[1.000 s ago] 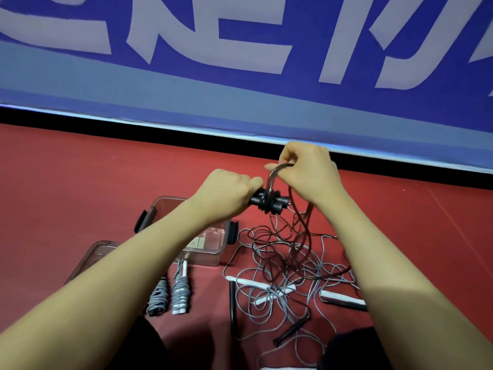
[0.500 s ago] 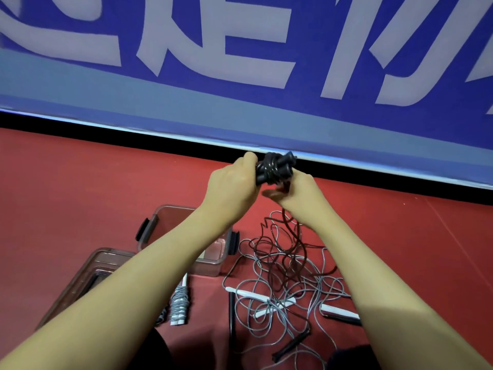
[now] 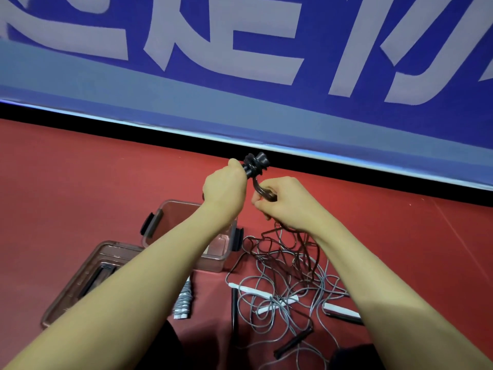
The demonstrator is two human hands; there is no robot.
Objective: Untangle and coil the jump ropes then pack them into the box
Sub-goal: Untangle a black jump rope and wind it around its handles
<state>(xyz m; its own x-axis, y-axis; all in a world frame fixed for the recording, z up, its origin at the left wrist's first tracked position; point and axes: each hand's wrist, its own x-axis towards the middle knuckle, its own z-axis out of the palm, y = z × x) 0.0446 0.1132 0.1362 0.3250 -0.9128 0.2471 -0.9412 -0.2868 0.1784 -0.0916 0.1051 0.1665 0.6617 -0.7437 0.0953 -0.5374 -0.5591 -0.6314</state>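
Black rope (image 3: 256,166), centre frame, is part-wound round its paired handles; left hand (image 3: 225,186) grips the handle bundle with curled fingers, right hand (image 3: 282,201) pinches the free cord just below it, feeding the next turn. Cord trails down into the tangle (image 3: 282,279), lower right of centre. Judged progress: under half. 1 grey coil (image 3: 183,303) lies finished beside the box (image 3: 213,257), not yet packed; box looks mostly empty, though an arm hides part. Lid (image 3: 88,273) lies lower left. Left to do: finish the black rope, free the grey ropes, pack all. Cords thin, smooth, springy; handles slim rigid sticks, white and black; box clear brownish plastic with dark latches; floor (image 3: 80,169) matte red.
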